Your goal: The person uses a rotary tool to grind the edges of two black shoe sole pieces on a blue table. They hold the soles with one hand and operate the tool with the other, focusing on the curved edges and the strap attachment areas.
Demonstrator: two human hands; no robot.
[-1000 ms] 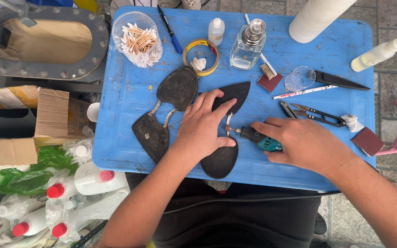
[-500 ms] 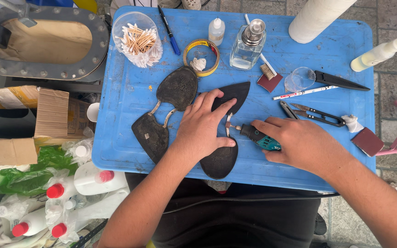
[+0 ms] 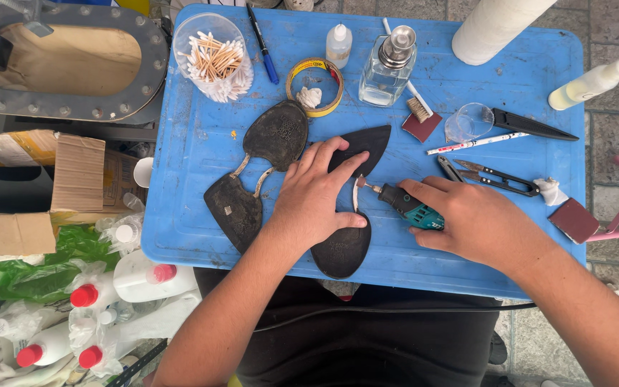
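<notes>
Sole (image 3: 343, 251) on table (image 3: 195, 215), second sole (image 3: 252, 179) left, scissors (image 3: 496, 177) right

The right hand (image 3: 478, 218) sits a touch farther left than a second ago, carrying the rotary tool (image 3: 402, 203) (teal-bodied) with it, so the tool's tip now lies closer to the edge of the black sole (image 3: 349, 208).

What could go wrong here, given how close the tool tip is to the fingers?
1. The rotary tool tip sits right beside the left hand pressing the black sole piece; a slip may nick a finger.
2. The glass bottle and open cup of cotton swabs stand nearby; a jerk of the right hand might topple them.
</notes>
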